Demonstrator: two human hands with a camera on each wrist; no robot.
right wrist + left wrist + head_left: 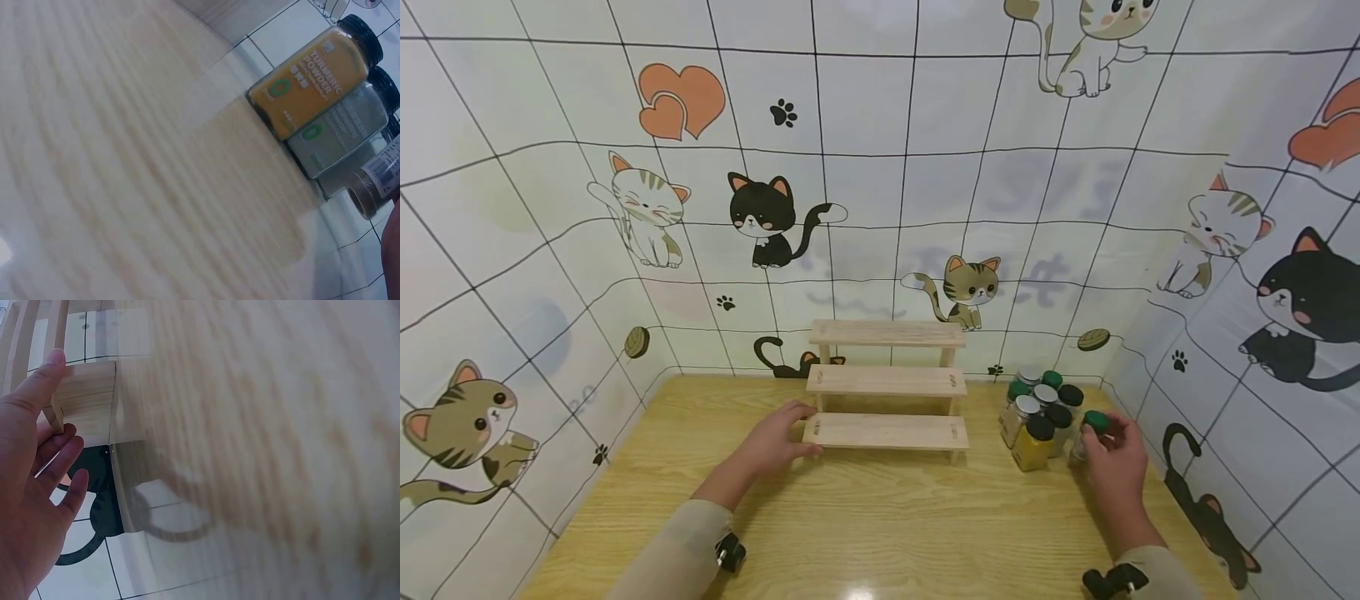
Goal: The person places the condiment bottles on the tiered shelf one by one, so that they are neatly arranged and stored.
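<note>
Pinching one jar: right hand. Eight jars beside; one three-tier rack.

Head view: bright, fairly even. We get white glare at the bottom edge of the yellowish wood-grain surface, faint soft shadows, grid lines splaying towards the edges. Wrist views: dimmer, bluish, hazy, near wood grain smeared; the left hand's fingers stay defined. Right wrist: we note left-edge glare, a readable label on the black-lidded, orange-yellow turmeric jar.
</note>
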